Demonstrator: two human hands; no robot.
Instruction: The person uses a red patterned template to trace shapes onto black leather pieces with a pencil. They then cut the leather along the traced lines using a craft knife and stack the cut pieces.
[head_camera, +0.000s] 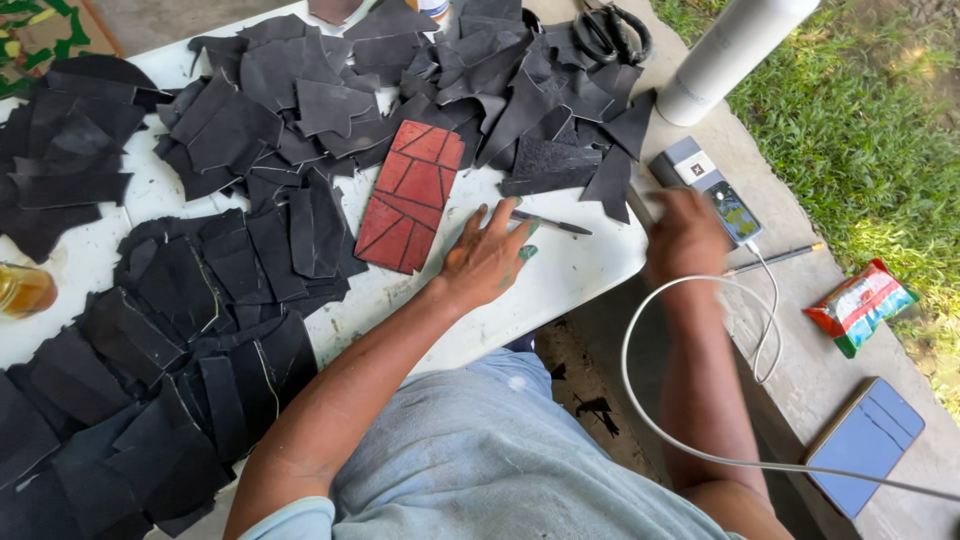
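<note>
My left hand lies flat on the white table with its fingers spread, just right of a red tile-patterned slab. A dark pen-like tool lies by its fingertips. My right hand, blurred by motion, hovers past the table's right edge, over a grey power bank and a phone on the concrete ledge. Whether it grips anything is not clear. A white cable loops from there below my forearm.
Several black cut leather pieces cover most of the table. Black scissors lie at the far edge beside a white cylinder. A pencil, a snack packet and a blue notebook rest on the ledge. A glass of amber liquid stands far left.
</note>
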